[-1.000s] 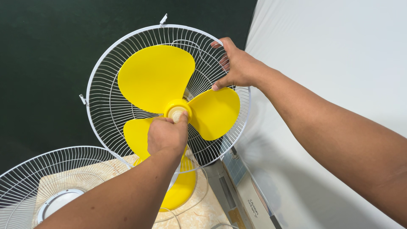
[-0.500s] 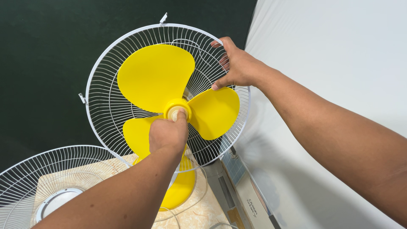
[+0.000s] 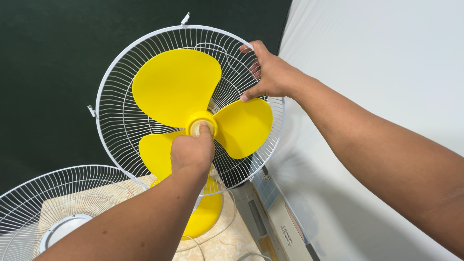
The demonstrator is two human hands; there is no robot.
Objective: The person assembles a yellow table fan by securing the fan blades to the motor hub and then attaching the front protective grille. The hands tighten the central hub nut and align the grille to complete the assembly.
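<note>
Dark green wall (image 3: pixel 48 58) fills the back on the left side, and a pale white wall (image 3: pixel 386 58) fills the right. Low on the left lies a loose white wire cover (image 3: pixel 58 193), flat on a beige stone-look table (image 3: pixel 232 244).

Next comes the fan. Its round white cage (image 3: pixel 116 121) stands up and faces the person. Inside it sits the yellow blade (image 3: pixel 176 84) with three wide wings.

The left hand (image 3: pixel 192 152) is at the middle of the blade. Its grip is closed tight around the small cream knob (image 3: pixel 196 128) on the yellow hub, with the thumb pressed on the knob's front. Only the top of the knob shows above the fingers.

Farther right, the right hand (image 3: pixel 270 72) holds the upper right rim of the cage. Its grip is curled shut on the wires, fingers hooked behind the rim and the thumb on the front, just above one yellow wing.

A flat cardboard box (image 3: pixel 282 227) lies below, by the table.
</note>
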